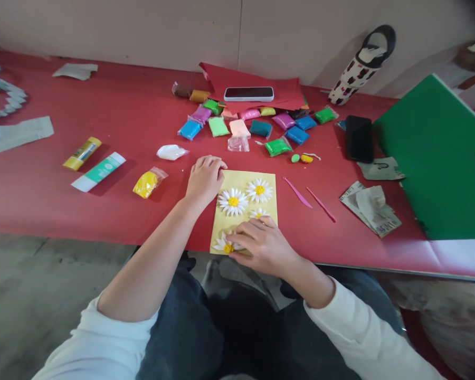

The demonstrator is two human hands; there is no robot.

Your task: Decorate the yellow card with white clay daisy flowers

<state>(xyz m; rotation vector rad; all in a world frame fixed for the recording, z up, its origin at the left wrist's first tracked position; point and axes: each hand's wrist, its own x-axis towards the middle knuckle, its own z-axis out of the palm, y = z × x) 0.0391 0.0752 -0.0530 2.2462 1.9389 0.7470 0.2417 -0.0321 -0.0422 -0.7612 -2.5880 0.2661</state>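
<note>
Touching white clay daisies [233,202] on a yellow card [237,179]

The right hand [264,245] lay over the bottom daisy [224,245] (I could not tell if it gripped). The left hand [205,179] sat curled, holding nothing, at the card's top corner. The card lay on a red table cover [43,195].

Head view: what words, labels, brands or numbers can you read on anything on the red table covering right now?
Nothing can be read for certain:
Yellow glue stick: printed label, too small to read.
White-and-green tube: printed label, too small and blurred to read.
Crumpled printed paper: print too small to read.
Blue clay packet: no legible text.
</note>
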